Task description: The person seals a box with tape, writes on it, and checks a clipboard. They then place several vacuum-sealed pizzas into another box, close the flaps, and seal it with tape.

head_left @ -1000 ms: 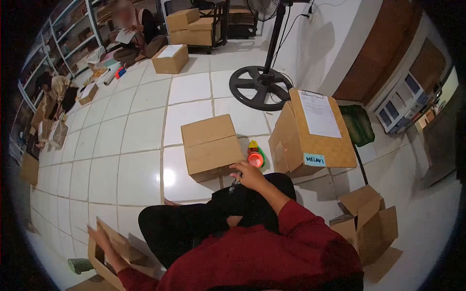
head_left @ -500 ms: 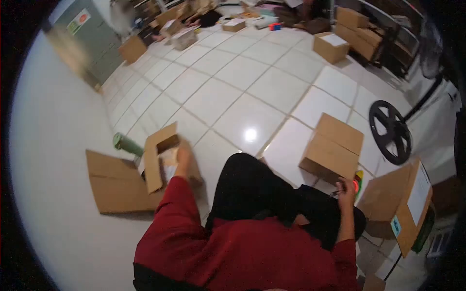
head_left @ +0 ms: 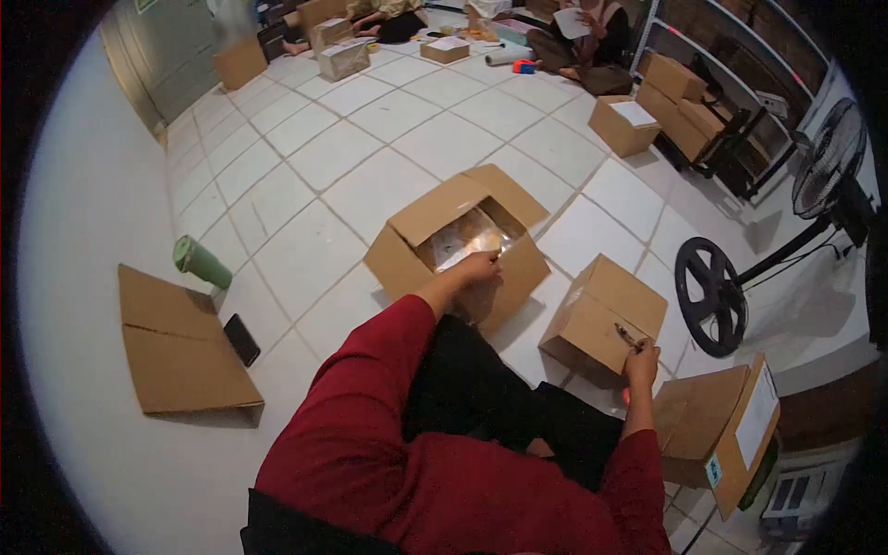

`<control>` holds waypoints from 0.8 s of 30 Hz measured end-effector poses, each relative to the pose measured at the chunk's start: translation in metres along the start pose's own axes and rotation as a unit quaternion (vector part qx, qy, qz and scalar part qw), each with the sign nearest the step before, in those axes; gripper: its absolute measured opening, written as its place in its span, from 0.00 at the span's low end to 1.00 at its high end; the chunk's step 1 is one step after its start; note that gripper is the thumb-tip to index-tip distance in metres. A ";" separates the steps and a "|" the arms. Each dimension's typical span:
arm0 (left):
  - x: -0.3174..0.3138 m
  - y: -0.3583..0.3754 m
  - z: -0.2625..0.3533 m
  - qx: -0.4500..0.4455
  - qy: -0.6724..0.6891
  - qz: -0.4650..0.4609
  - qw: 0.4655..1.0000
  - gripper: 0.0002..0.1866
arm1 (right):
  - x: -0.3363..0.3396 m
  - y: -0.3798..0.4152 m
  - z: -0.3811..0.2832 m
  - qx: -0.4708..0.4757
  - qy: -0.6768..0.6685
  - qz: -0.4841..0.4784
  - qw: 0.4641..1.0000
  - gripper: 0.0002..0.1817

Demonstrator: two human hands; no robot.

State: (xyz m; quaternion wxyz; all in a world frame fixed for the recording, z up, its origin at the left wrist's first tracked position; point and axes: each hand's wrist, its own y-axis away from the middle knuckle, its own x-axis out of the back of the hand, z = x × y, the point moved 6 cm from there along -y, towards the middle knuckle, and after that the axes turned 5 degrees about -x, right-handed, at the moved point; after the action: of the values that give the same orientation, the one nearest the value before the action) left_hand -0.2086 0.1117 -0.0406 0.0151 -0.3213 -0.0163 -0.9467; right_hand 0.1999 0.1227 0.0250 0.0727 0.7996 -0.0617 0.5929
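My left hand [head_left: 474, 269] is closed on the near edge of an open cardboard box [head_left: 416, 211], which sits tilted in front of my knees. Clear plastic-wrapped contents [head_left: 467, 239] show inside it; what they are I cannot make out. In my right hand [head_left: 642, 365] is a small slim dark tool [head_left: 629, 337], its kind too small to tell. That hand is over the near edge of a closed cardboard box [head_left: 612, 305].
Left of me lie a folded cardboard piece [head_left: 180, 347], a phone [head_left: 241, 339] and a green cylinder [head_left: 203, 262]. At right stand a fan [head_left: 710, 296] and a box with a paper label [head_left: 708, 412]. Other people [head_left: 587, 42] sit at the back among boxes.
The open box has come from my left side to the front of my knees with my left hand on it. The phone now shows. My right hand has shifted slightly, still holding the dark tool.
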 end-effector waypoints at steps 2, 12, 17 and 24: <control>0.001 0.002 0.038 -0.060 -0.056 -0.033 0.996 0.21 | 0.001 0.001 0.001 -0.009 -0.008 0.009 1.000 0.16; 0.048 -0.028 0.030 -0.121 -0.518 -0.051 0.845 0.20 | -0.007 0.095 -0.199 0.419 -0.113 -0.059 0.899 0.12; 0.107 -0.038 0.056 -0.113 -0.592 0.141 0.785 0.30 | -0.076 0.126 -0.295 0.531 -0.139 -0.112 0.828 0.27; 0.139 -0.077 0.000 -0.024 -0.553 0.195 0.810 0.34 | -0.119 0.114 -0.325 0.478 -0.107 -0.053 0.870 0.30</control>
State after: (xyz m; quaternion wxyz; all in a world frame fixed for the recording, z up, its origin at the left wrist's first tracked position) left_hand -0.3221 0.1865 0.0427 0.1799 -0.7874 0.0639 -0.5861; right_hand -0.1608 0.0733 0.0094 -0.2939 0.7971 0.2645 0.4564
